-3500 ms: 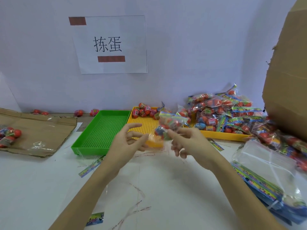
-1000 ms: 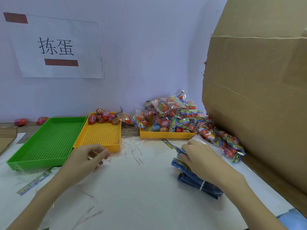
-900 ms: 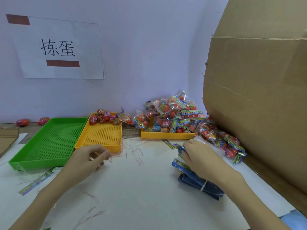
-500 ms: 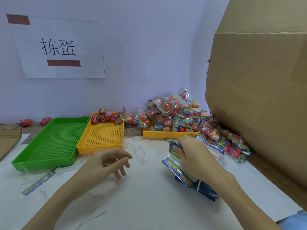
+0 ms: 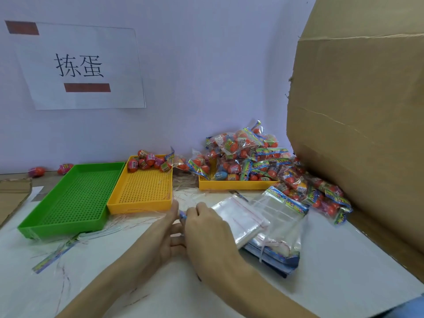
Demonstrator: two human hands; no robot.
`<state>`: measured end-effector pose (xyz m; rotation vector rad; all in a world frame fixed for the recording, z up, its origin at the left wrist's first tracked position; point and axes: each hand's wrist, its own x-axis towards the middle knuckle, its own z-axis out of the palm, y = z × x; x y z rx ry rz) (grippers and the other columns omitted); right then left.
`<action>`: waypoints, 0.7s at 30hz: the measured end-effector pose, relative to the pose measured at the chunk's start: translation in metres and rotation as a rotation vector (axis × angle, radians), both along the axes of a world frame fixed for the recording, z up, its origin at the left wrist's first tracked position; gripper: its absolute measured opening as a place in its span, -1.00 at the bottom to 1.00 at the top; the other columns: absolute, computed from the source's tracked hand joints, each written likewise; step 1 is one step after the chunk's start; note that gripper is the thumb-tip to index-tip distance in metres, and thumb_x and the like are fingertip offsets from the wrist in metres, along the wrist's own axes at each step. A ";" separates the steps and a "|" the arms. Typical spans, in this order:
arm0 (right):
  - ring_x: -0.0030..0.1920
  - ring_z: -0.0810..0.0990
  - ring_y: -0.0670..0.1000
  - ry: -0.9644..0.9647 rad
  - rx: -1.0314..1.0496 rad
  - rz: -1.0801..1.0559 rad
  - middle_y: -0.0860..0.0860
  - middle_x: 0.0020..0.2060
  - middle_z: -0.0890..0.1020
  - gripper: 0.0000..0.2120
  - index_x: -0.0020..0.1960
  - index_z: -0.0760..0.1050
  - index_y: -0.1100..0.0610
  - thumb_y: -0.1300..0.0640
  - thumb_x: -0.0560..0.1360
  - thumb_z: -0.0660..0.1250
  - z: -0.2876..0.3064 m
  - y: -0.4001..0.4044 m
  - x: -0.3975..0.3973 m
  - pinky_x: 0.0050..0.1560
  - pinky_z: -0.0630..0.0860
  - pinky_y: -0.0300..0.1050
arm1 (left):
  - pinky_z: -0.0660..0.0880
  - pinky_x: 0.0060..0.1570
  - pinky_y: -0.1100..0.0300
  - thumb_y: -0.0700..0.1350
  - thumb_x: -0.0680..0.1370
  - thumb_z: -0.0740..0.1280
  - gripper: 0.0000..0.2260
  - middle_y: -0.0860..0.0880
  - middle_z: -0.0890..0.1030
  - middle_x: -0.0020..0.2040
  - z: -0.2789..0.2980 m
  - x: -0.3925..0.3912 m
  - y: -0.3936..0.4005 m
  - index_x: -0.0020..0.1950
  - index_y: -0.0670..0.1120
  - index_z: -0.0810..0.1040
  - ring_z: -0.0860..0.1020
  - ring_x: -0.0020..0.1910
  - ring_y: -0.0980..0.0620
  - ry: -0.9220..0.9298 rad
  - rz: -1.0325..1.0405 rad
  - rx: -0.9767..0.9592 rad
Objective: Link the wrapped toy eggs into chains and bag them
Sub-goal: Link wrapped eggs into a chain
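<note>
Bagging is the step in hand, judging by where both hands are working. The right hand [image 5: 206, 228] is pinching the near edge of an empty clear bag [image 5: 238, 216] between thumb and fingers, the bag lying across the stack of printed bags [image 5: 273, 253] just to its right. The left hand [image 5: 160, 235] is meeting it at the same edge, thumb up against the blue header strip; its fingers are mostly hidden behind the right hand, so whether it is actually gripping the bag cannot be told.

Loose wrapped toy eggs [image 5: 149, 160] are sitting at the far end of the nearer yellow tray [image 5: 140, 207]. Filled packs [image 5: 243, 157] are heaping over the second yellow tray [image 5: 236, 185] and spilling toward the cardboard box [image 5: 358, 125]. The green tray [image 5: 62, 228] is lying beside the yellow one, touching it. Torn sealing strips [image 5: 128, 219] are littering the table [image 5: 332, 271].

No linked chain is showing in either hand. In my assessment the next move is calling for the bag's mouth to be peeled apart with both thumbs, then a chain fetched from the trays. The film is thin and looks prone to clinging, so separating one bag only is the point to watch.
</note>
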<state>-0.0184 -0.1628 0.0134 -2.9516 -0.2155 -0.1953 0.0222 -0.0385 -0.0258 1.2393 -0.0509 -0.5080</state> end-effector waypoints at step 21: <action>0.20 0.58 0.11 0.405 -0.029 -0.176 0.07 0.25 0.62 -0.46 0.36 0.49 0.14 -0.25 0.59 0.30 0.024 -0.094 0.067 0.22 0.55 0.03 | 0.56 -0.28 0.27 -0.24 0.63 0.30 -0.70 -0.02 0.62 0.04 -0.007 0.005 0.020 0.14 0.14 0.69 0.65 -0.25 0.23 -0.289 0.032 0.507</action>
